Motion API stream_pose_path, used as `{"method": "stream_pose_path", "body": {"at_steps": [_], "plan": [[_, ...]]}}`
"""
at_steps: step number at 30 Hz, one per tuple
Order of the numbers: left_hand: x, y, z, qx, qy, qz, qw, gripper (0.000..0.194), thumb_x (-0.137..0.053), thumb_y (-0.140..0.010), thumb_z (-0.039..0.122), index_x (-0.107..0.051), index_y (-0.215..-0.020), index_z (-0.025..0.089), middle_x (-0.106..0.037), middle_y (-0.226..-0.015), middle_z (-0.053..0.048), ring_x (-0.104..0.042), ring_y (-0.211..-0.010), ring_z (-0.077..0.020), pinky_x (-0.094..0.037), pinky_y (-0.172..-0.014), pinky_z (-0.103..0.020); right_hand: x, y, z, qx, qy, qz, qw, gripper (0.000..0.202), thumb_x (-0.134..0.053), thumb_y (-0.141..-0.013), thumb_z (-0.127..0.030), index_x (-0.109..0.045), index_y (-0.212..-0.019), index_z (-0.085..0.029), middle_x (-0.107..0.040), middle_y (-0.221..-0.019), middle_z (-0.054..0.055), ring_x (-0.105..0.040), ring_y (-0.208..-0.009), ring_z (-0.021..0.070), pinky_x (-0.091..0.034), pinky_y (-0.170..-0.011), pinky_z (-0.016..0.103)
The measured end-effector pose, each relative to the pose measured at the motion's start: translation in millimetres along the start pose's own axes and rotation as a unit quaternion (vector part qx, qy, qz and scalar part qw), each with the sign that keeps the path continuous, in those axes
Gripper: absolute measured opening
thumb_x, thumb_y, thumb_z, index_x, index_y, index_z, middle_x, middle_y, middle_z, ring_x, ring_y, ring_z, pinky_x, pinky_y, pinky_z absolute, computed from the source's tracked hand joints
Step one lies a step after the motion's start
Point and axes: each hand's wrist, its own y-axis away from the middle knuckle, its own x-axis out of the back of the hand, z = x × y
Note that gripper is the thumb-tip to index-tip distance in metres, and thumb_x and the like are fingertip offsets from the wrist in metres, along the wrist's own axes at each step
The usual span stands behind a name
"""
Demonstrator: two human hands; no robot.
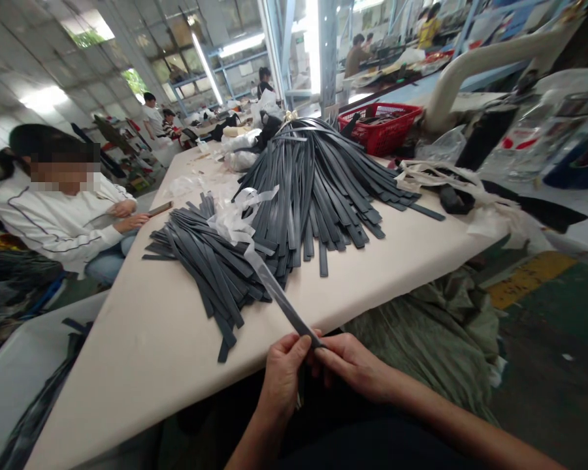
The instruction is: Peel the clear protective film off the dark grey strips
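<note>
Both my hands were over the near edge of the bench [142, 352], side by side, fingertips almost meeting. My left hand [284, 369] had thumb and fingers pinched on a dark strip [284, 303]; my right hand [357, 365] pinched it too, just beside, at the near end. Exact fingertip contact under the strip: hidden, couldn't tell. Something thin hung below my fingers, too dark to name.

Key relation: the strip's long axis ran from my fingers forward and to the left, slantwise across the bench edge, near end in my grip, far end out over the bench. My left hand was the nearer one to that far stretch; my right sat on the other side, its forearm coming in from the right. Thin whitish film [235, 219] lay curled at the strip's far end, and a pale sheen ran along the strip itself.

Beyond that, a smaller pile of strips [193, 251] lay ahead-left, ends pointing roughly toward me; whether the film rested on it, unclear. Behind and to its right, a big fanned bundle [304, 183], gathered at its far end. Farther on, a red basket [385, 130] to the right; across to the left, a co-worker's white sleeve [44, 222] beside the bench.
</note>
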Motion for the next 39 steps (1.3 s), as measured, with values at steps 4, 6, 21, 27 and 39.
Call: {"method": "stream_pose_path", "body": {"at_steps": [4,6,21,27,39], "plan": [[7.6,-2.0,2.2,-0.038,-0.009,0.054,0.998,0.034,-0.082,-0.07,0.043,-0.079,-0.087,0.014,-0.076,-0.079,-0.007,-0.066,-0.077,-0.016,-0.051,-0.076,-0.025,3.8,27.0,32.9,-0.028,0.049,-0.023,0.998,0.043,-0.045,-0.097,-0.048,-0.07,-0.092,-0.013,-0.069,-0.077,0.005,-0.063,-0.065,0.0151,-0.05,-0.061,0.023],[8.4,-0.5,-0.2,-0.044,-0.044,0.056,0.996,0.036,-0.082,-0.069,0.046,-0.08,-0.086,0.014,-0.077,-0.087,-0.01,-0.067,-0.087,-0.02,-0.05,-0.086,-0.028,2.0,36.7,47.5,-0.061,0.05,-0.028,0.997,0.049,-0.042,-0.097,-0.053,-0.07,-0.088,-0.013,-0.068,-0.071,0.005,-0.062,-0.061,0.0155,-0.049,-0.058,0.023],[13.2,12.7,-31.5,-0.058,-0.211,-0.005,0.976,0.042,-0.071,-0.077,0.054,-0.079,-0.098,0.019,-0.077,-0.102,-0.009,-0.065,-0.102,-0.031,-0.048,-0.096,-0.039,1.7,43.4,85.9,-0.013,0.236,-0.032,0.971,0.059,-0.025,-0.098,-0.055,-0.066,-0.08,-0.016,-0.061,-0.067,0.004,-0.053,-0.059,0.0151,-0.04,-0.056,0.023],[9.1,17.2,-35.4,-0.093,-0.233,-0.009,0.968,0.039,-0.069,-0.077,0.054,-0.08,-0.093,0.021,-0.077,-0.098,-0.01,-0.066,-0.099,-0.0308,-0.05,-0.094,-0.039,-0.7,19.8,47.8,0.062,0.242,-0.015,0.968,0.056,-0.026,-0.1,-0.054,-0.063,-0.08,-0.018,-0.058,-0.069,0.001,-0.048,-0.061,0.0136,-0.038,-0.058,0.023],[5.8,16.7,-41.5,-0.105,-0.226,-0.033,0.968,0.038,-0.071,-0.077,0.054,-0.08,-0.093,0.021,-0.077,-0.099,-0.01,-0.067,-0.1,-0.0313,-0.05,-0.094,-0.039,0.3,26.0,56.8,0.058,0.261,0.016,0.964,0.057,-0.022,-0.102,-0.054,-0.064,-0.086,-0.018,-0.063,-0.074,0.004,-0.058,-0.067,0.0166,-0.044,-0.064,0.025]]}}
